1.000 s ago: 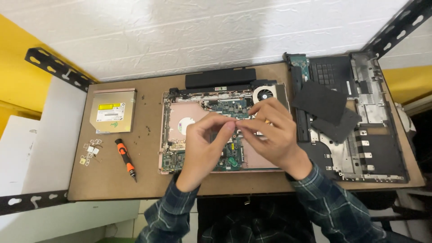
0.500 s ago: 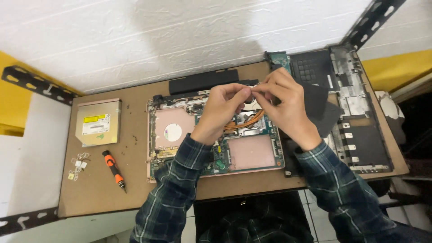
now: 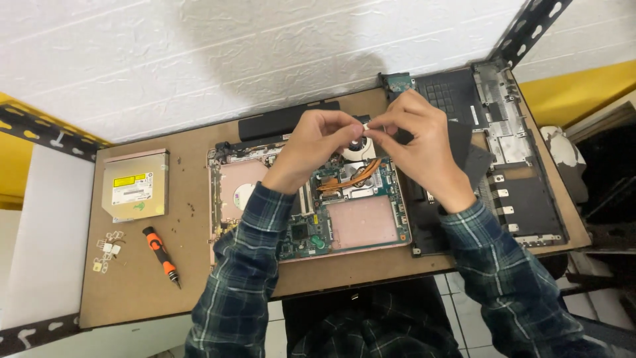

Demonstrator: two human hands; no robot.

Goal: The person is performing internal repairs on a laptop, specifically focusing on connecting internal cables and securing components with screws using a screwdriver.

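Observation:
An opened laptop base (image 3: 361, 222) lies on the brown table (image 3: 146, 278) with its green circuit board, copper heat pipe (image 3: 351, 179) and round fan (image 3: 361, 147) exposed. My left hand (image 3: 318, 142) and my right hand (image 3: 414, 142) are raised above the fan end of the board. Their fingertips meet and pinch a small pale part (image 3: 366, 124) between them. The part is too small to tell what it is.
A black battery bar (image 3: 285, 119) lies behind the laptop. A laptop bottom cover (image 3: 510, 152) with dark panels sits at the right. An optical drive (image 3: 136, 185), an orange-handled screwdriver (image 3: 161, 255) and several small loose parts (image 3: 109, 252) lie at the left.
Both hands rose from the circuit board toward the fan end, bringing the small part up between the fingertips. The view has shifted slightly.

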